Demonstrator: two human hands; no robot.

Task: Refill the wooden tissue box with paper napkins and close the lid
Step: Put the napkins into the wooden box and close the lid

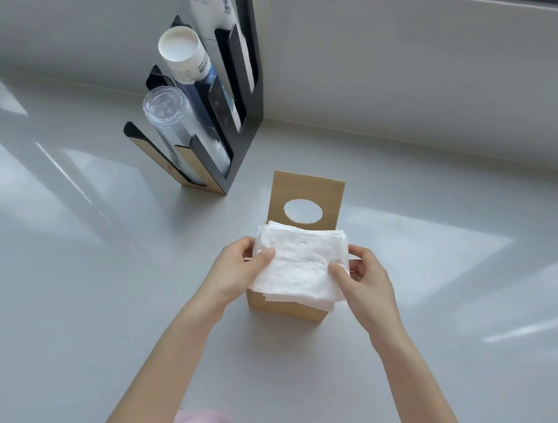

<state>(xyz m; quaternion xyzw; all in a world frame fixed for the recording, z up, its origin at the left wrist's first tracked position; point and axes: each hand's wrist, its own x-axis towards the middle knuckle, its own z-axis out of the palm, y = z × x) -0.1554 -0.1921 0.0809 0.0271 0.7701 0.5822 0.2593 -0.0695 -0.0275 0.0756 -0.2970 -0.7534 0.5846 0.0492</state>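
A wooden tissue box (282, 310) stands on the grey counter in front of me. Its lid (307, 188), with an oval hole, is swung up and stands upright at the far side. A stack of white paper napkins (299, 265) lies over the box's open top and hides the inside. My left hand (237, 269) grips the stack's left edge, thumb on top. My right hand (363, 282) grips the right edge the same way. Whether the stack rests on the box rim or hangs just above it, I cannot tell.
A black cup dispenser (240, 138) stands at the back left against the wall, holding two stacks of white paper cups (184, 53) and a stack of clear plastic cups (167, 113). The glossy grey counter (89, 294) stretches to both sides.
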